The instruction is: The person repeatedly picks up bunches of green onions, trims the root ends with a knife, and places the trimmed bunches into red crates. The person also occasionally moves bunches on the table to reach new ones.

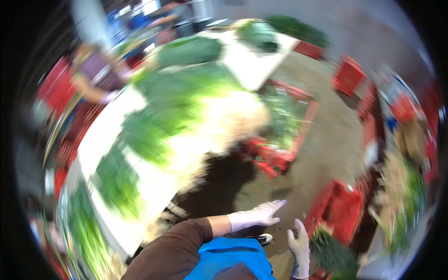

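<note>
My left hand, in a pale glove, reaches out over the floor with its fingers apart and nothing in them. Lower right, my right hand, gloved too, is raised with spread fingers and holds nothing. Close beside it, dark green leafy bunches lie by a red plastic crate. On the white table to my left is a large heap of green leafy vegetables with pale roots. The picture is blurred, so their exact kind is unclear.
A red crate with greens stands on the floor by the table. Another red crate is farther off. Rooted greens lie at the far right. A co-worker in gloves stands across the table; another person is farther back.
</note>
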Demonstrator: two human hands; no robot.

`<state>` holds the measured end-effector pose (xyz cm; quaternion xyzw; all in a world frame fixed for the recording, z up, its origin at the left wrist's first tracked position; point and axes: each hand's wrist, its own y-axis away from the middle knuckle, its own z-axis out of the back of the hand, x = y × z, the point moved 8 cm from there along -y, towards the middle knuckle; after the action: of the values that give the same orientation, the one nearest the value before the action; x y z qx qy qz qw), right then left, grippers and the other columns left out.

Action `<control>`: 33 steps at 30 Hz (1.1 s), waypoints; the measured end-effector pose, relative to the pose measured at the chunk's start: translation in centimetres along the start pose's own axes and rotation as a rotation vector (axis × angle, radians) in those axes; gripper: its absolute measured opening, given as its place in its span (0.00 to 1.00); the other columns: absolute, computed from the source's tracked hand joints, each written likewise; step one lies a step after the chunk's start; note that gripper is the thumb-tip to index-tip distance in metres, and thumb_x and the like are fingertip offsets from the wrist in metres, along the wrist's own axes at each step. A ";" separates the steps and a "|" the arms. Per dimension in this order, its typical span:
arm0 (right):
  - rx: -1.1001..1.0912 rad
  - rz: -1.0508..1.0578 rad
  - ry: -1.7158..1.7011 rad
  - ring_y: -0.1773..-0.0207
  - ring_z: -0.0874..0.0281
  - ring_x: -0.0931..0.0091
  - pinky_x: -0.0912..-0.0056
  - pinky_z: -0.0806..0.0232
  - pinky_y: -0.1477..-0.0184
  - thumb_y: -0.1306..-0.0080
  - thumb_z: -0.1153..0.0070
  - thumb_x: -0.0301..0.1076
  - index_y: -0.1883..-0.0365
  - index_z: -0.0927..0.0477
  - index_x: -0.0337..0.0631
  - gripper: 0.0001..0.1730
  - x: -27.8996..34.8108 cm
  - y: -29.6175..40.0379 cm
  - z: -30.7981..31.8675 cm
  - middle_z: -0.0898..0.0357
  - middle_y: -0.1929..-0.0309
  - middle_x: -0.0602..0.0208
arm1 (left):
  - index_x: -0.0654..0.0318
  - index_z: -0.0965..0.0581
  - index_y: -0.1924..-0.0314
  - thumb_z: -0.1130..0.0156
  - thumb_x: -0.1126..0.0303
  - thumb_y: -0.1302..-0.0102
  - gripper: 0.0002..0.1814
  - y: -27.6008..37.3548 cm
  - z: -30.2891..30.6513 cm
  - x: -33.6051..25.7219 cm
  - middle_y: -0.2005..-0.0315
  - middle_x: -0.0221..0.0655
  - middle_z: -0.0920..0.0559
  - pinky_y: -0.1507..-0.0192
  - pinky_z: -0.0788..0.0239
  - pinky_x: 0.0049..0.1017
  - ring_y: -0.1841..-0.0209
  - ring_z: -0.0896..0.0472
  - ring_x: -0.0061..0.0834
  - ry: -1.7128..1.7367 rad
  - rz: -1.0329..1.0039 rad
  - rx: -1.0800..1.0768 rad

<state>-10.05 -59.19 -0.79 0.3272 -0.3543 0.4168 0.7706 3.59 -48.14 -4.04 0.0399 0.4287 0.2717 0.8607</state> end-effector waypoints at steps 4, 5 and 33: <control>0.344 0.161 0.119 0.44 0.24 0.63 0.63 0.32 0.42 0.37 0.44 0.34 0.34 0.35 0.37 0.32 9.8 -0.6 -11.1 0.26 0.42 0.47 | 0.62 0.47 0.28 0.40 0.59 0.37 0.42 15.0 6.5 8.0 0.33 0.53 0.38 0.33 0.43 0.37 0.33 0.35 0.50 0.162 0.207 -0.404; 0.428 0.200 0.180 0.44 0.24 0.63 0.64 0.33 0.42 0.37 0.44 0.33 0.34 0.35 0.39 0.32 12.6 -1.0 -14.5 0.26 0.41 0.48 | 0.62 0.47 0.28 0.40 0.59 0.37 0.41 18.4 8.6 9.8 0.33 0.53 0.37 0.33 0.42 0.37 0.34 0.35 0.49 0.232 0.266 -0.495; 0.791 0.667 0.320 0.41 0.28 0.50 0.56 0.36 0.38 0.39 0.42 0.39 0.33 0.39 0.28 0.39 32.7 -22.3 -44.1 0.30 0.43 0.35 | 0.77 0.47 0.31 0.36 0.63 0.39 0.44 32.6 22.1 28.4 0.39 0.60 0.32 0.34 0.40 0.36 0.35 0.33 0.48 0.590 1.163 -1.570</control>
<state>34.66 -20.30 -2.26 0.3948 -0.1331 0.7849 0.4587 20.01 -2.60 -0.65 -0.4023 0.2385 0.8511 0.2385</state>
